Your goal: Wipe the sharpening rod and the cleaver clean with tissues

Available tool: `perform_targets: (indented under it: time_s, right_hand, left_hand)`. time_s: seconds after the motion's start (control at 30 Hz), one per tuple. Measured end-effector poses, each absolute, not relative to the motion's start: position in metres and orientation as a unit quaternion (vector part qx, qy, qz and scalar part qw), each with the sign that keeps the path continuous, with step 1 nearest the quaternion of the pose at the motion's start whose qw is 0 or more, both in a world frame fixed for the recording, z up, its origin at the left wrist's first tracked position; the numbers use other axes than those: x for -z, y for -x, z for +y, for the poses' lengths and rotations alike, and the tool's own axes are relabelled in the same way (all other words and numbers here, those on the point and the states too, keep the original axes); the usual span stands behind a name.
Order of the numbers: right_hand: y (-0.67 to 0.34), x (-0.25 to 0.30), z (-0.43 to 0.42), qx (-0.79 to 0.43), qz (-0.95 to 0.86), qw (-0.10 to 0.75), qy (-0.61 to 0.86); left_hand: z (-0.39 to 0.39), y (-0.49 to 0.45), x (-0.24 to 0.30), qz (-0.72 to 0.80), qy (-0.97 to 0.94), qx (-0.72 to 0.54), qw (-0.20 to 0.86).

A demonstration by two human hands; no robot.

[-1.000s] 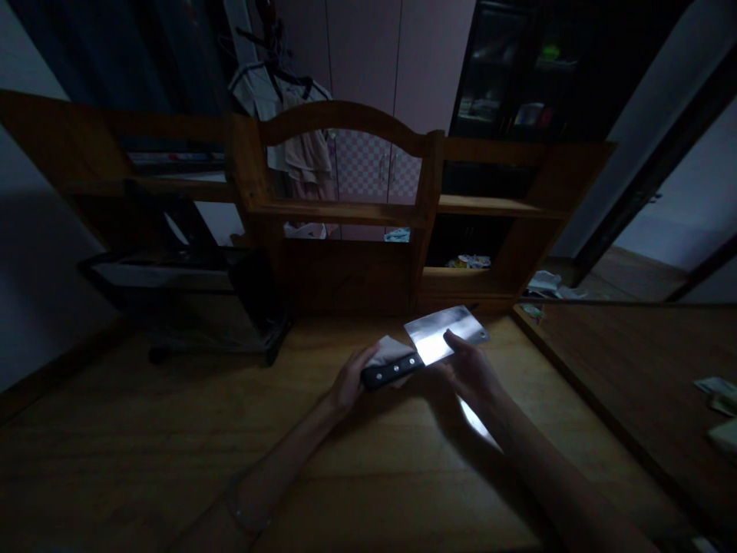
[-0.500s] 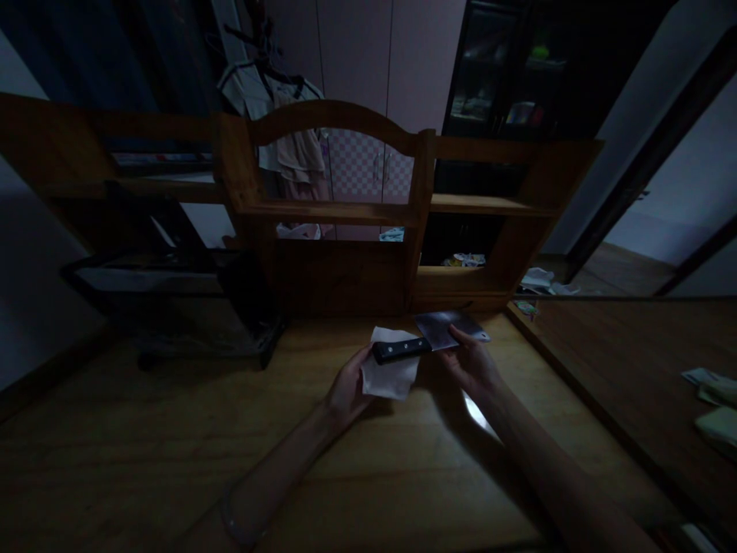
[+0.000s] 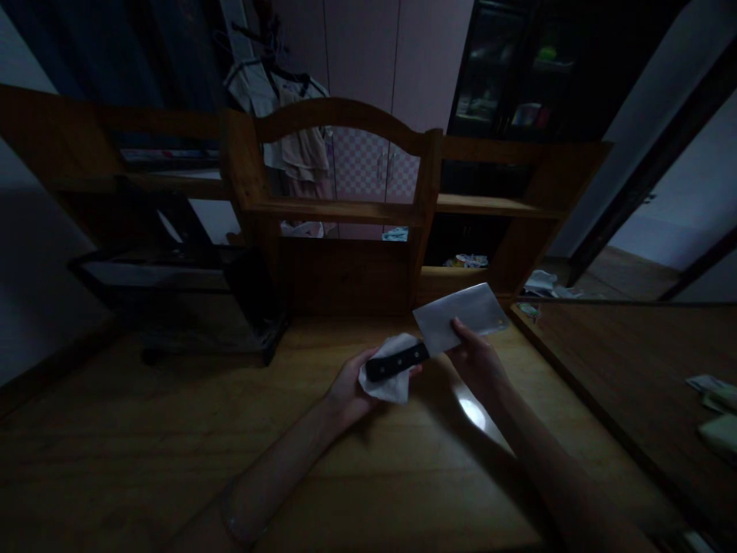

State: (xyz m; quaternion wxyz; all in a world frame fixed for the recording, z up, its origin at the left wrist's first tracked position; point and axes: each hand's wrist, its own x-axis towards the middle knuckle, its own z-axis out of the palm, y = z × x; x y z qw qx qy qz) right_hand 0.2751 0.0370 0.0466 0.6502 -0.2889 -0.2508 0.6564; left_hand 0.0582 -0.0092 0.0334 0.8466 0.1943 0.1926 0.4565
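Note:
A cleaver (image 3: 457, 316) with a broad shiny blade and a black riveted handle is held above the wooden desk (image 3: 357, 491). My right hand (image 3: 477, 361) pinches the blade near its lower edge, thumb on the upper face. Under the handle, my left hand (image 3: 352, 388) cups a white tissue (image 3: 397, 393), which lies between the palm and the handle. Its fingertips show past the tissue's right side, curled beneath the handle. The tissue's underside is hidden.
A wooden shelf unit (image 3: 345, 211) runs along the desk's back. On the left stands a dark-framed rack (image 3: 178, 307). Light-coloured cloths or papers (image 3: 719, 415) lie on a brown surface at the right. Clothes (image 3: 299, 138) hang behind the shelf.
The blade has tilted, its far end rising, and now looks bright instead of dark. My left hand has closed in, so the tissue folds up around the handle.

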Motion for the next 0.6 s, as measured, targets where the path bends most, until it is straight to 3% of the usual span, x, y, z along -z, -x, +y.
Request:
perform_targets:
  time_s: [0.27, 0.43, 0.5, 0.6]
  right_hand:
    - [-0.276, -0.051, 0.035, -0.59, -0.273, 0.681, 0.338]
    - [-0.274, -0.047, 0.031, -0.549, -0.303, 0.674, 0.391]
    - [-0.271, -0.045, 0.029, -0.544, -0.309, 0.671, 0.397]
    - [-0.266, -0.042, 0.027, -0.561, -0.317, 0.654, 0.396]
  left_hand:
    - [0.0, -0.053, -0.033, 0.271, -0.167, -0.515, 0.796]
    - [0.001, -0.055, -0.026, 0.331, -0.282, -0.508, 0.744]
    - [-0.001, -0.055, -0.024, 0.385, -0.405, -0.499, 0.662]
    - [-0.008, -0.054, -0.026, 0.45, -0.613, -0.488, 0.428]
